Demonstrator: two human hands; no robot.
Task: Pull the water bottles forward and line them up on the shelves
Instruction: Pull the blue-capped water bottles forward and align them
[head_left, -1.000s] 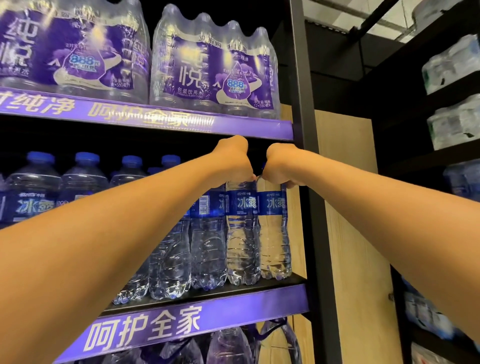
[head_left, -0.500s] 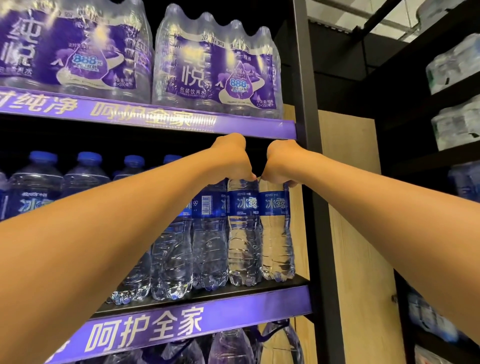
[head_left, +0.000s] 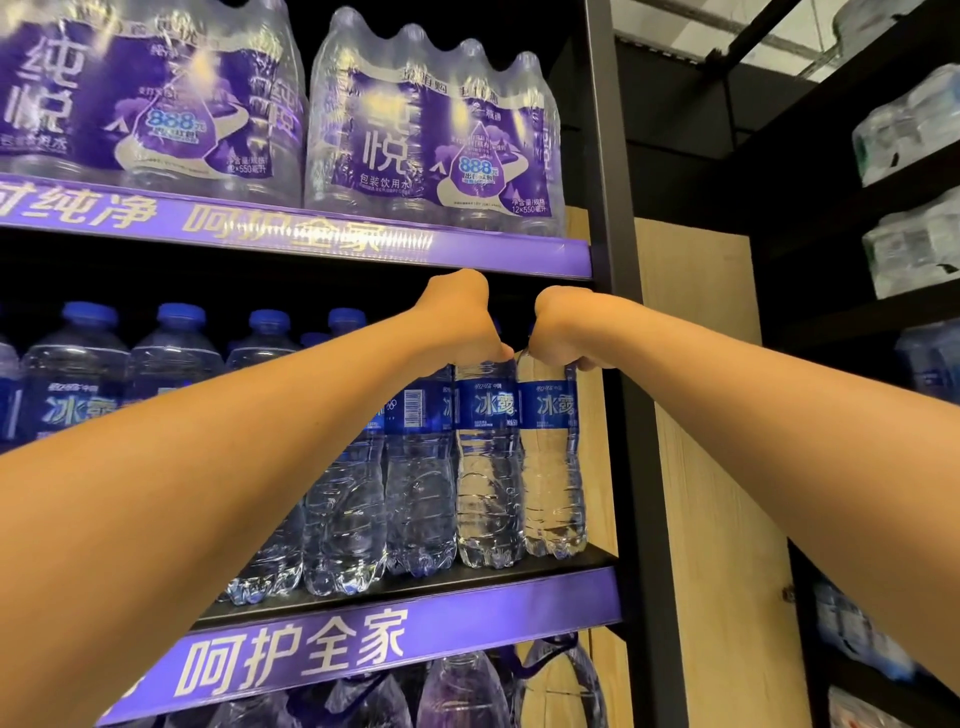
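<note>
Hands met mid-frame: left hand (head_left: 462, 322) gripped 1 bottle top (head_left: 488, 467), right hand (head_left: 558, 332) gripped its neighbour (head_left: 550, 467) beside the shelf post (head_left: 618, 364).

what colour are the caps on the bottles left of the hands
Blue, the caps show clearest in the head view.
</note>
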